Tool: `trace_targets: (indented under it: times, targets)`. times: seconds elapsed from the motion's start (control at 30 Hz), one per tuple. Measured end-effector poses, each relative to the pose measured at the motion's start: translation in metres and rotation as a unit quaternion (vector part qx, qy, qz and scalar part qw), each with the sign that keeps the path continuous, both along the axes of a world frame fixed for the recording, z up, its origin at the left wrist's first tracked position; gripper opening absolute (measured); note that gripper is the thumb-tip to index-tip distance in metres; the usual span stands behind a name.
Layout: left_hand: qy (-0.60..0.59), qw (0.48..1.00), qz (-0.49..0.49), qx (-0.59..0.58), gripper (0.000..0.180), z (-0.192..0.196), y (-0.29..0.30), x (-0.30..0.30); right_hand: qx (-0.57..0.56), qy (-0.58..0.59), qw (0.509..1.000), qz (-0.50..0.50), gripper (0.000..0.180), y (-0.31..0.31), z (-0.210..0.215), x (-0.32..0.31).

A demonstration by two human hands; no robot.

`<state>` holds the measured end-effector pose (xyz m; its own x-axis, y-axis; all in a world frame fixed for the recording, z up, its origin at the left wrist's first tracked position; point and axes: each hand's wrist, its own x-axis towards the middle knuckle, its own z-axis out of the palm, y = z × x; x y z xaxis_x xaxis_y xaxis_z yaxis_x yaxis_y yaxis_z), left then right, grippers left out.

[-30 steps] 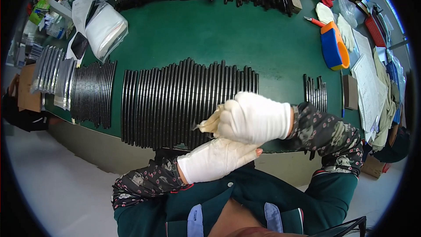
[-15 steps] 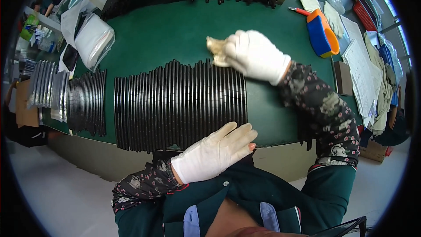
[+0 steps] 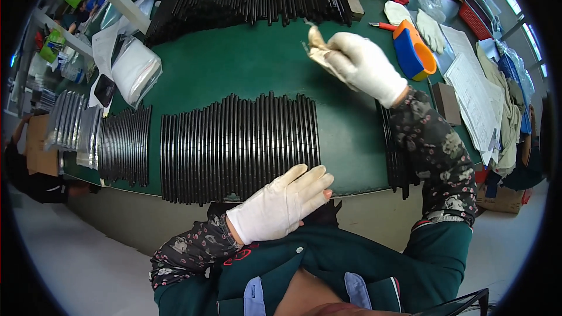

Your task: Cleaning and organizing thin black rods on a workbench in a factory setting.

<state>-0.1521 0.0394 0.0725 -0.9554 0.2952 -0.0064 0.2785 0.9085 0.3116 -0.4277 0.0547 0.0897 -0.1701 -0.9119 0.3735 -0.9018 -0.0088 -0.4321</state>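
Note:
A row of black rods (image 3: 237, 140) lies side by side on the green table (image 3: 222, 61), their near ends toward me. My left hand (image 3: 278, 208), in a white glove with one fingertip bare, rests flat with fingers stretched over the near right ends of these rods. To the upper right, my right hand (image 3: 366, 64), also gloved, is closed round a crumpled cream cloth (image 3: 322, 52). It is raised above the table, beyond the row's right end and apart from the rods.
At the back lies a big pile of black rods (image 3: 246, 0) beside a grey block (image 3: 352, 3). An orange and blue tape dispenser (image 3: 414, 52), a red cutter (image 3: 383, 26) and papers (image 3: 474, 93) are at right. More rods (image 3: 126, 146) and plastic-wrapped bundles (image 3: 73, 120) sit at left.
My right hand has lifted off the far ends of the rods and moved right with the cloth. My left hand stays near the rods' near ends. The view has shifted slightly.

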Motion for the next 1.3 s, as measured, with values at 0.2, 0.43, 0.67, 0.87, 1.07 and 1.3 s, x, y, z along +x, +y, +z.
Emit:
trace_targets:
  times: [0.2, 0.43, 0.67, 0.87, 1.07, 1.3]
  targets:
    - [0.004, 0.998, -0.068, 0.003, 0.074, 0.04, 0.016, -0.038, -0.097, -0.301, 0.943, -0.108, 0.017, 0.08, 0.031, -0.029]
    - [0.139, 0.972, -0.172, 0.077, 0.071, -0.001, 0.073, -0.142, -0.167, -0.32, 0.915, -0.179, 0.018, 0.125, 0.029, -0.038]
    - [0.095, 0.986, -0.123, 0.053, 0.07, -0.036, 0.062, -0.147, -0.117, -0.345, 0.905, -0.221, 0.019, 0.152, 0.006, -0.038]
    - [0.005, 0.997, -0.073, 0.027, 0.078, -0.009, 0.022, -0.075, -0.051, -0.408, 0.887, -0.211, 0.016, 0.153, -0.02, -0.042]
    - [0.031, 0.994, 0.085, 0.058, 0.089, -0.003, 0.037, -0.037, -0.023, -0.409, 0.869, -0.277, 0.018, 0.136, -0.052, 0.003]
    - [0.059, 0.983, 0.167, 0.055, 0.093, -0.014, 0.043, -0.035, 0.006, -0.416, 0.883, -0.216, 0.02, 0.114, -0.049, 0.071]
